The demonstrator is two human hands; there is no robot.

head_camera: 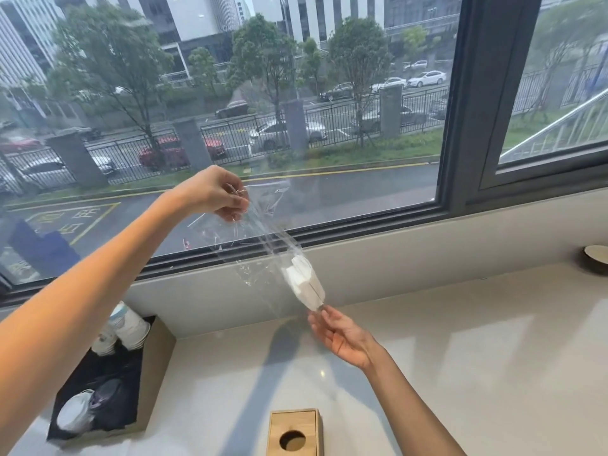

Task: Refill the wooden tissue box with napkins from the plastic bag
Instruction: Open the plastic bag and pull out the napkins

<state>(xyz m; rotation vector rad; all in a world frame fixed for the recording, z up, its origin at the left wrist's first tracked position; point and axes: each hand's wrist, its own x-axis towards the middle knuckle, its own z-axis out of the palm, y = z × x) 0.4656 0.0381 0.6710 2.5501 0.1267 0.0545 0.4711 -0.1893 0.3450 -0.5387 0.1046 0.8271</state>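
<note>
Napkins (304, 281) hanging inside plastic bag (260, 225) stretching between hands, left hand (214, 192) pinching bag's top, right hand (342, 334) just below napkins pinching bottom corner

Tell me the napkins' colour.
Plain white napkins, seen through the clear bag; head view shows them best.

Your clear plastic bag (263, 232) hangs in the air in the middle of the frame, in front of the window, stretched on a slant from upper left to lower right. Your left hand (217, 195) grips its crumpled upper end, and your right hand (345, 334) pinches its lower tip. A small stack of white folded napkins (304, 281) sits inside the bag's lower end, tilted along the slant. The wooden tissue box (293, 432) stands on the surface at bottom centre, light wood, with a round hole in its top, partly cut off by the frame edge.
</note>
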